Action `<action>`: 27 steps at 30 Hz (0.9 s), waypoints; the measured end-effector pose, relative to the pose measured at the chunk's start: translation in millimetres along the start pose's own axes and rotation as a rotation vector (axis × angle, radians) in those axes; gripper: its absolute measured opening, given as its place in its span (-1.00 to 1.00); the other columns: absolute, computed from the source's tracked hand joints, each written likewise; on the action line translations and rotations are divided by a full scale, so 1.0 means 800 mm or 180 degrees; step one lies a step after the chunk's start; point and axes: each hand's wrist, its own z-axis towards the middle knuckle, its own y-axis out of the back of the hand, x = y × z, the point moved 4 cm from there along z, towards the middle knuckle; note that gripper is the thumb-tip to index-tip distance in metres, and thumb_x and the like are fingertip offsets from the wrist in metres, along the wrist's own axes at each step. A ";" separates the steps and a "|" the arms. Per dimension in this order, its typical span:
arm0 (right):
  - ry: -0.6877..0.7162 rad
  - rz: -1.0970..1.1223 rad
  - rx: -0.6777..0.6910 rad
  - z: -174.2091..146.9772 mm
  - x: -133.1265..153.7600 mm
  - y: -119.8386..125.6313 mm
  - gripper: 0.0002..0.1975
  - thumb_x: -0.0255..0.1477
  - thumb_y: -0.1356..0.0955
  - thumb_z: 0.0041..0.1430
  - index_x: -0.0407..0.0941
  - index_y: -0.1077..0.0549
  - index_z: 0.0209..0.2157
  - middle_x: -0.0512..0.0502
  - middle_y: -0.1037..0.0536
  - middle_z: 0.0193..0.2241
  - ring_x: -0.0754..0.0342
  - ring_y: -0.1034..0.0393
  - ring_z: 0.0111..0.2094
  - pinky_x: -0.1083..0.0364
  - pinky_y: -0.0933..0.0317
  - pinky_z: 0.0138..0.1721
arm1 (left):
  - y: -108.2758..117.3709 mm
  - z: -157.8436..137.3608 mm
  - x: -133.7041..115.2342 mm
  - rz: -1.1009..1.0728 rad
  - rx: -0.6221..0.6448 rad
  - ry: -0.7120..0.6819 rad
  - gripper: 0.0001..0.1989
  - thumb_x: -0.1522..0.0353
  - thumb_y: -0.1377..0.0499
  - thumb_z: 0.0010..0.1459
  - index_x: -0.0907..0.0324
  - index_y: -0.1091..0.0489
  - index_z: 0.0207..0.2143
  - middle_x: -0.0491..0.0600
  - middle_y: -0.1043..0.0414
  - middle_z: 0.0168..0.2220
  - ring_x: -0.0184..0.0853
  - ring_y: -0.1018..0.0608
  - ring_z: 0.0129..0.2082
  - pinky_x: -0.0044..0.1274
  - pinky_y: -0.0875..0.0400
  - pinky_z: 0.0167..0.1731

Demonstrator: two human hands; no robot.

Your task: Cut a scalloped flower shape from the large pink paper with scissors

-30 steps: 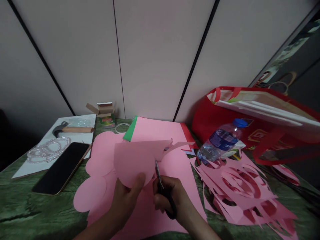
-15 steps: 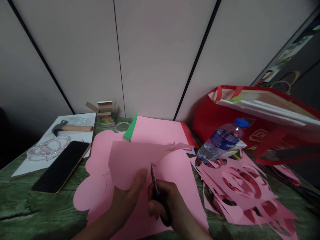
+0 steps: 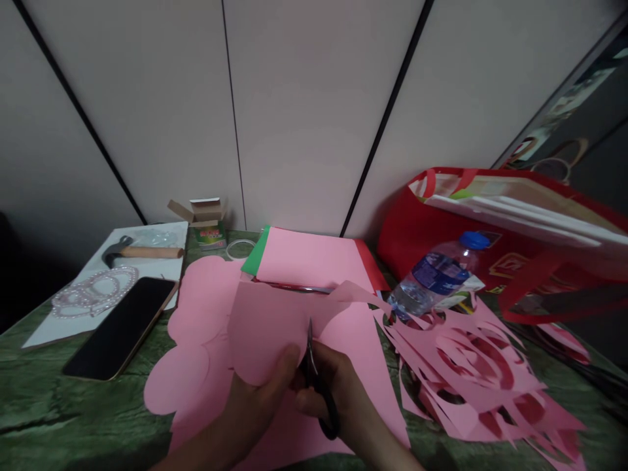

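Note:
My left hand [image 3: 262,399] pinches a piece of pink paper [image 3: 267,320] at its lower edge, thumb on top. My right hand [image 3: 338,386] grips black-handled scissors [image 3: 321,392], whose blades point away from me and meet the paper just right of my left thumb. A thin cut strip trails off the paper's right side. Beneath both hands lie larger pink sheets [image 3: 363,373]. Rounded pink cut-outs [image 3: 176,379] rest to the left. The fingers of my left hand under the paper are hidden.
Pink paper scraps [image 3: 481,386] pile up at right, beside a tilted water bottle [image 3: 432,278] and a red bag [image 3: 407,216]. To the left are a phone [image 3: 122,327], beads [image 3: 95,291], a hammer [image 3: 147,252] and a small opened box [image 3: 210,232]. A wall [image 3: 294,131] stands behind.
The pink paper, both hands and the scissors have shifted slightly right. The paper has tipped lower, baring a dark red edge behind it, and the scissor blades now sit closer to my left thumb.

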 end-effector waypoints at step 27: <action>-0.0115 -0.0433 0.0044 -0.002 0.015 -0.002 -0.59 -0.22 -0.50 -0.34 -0.16 -0.37 -0.46 0.05 -0.28 -0.59 0.14 -0.14 -0.53 0.17 -0.03 -0.53 | -0.002 -0.004 -0.008 -0.0109 -0.0264 0.0092 -0.74 0.26 -0.12 -0.09 0.12 -0.34 -0.76 -0.11 -0.42 -0.75 -0.29 -0.49 -0.65 -0.51 -0.40 -0.55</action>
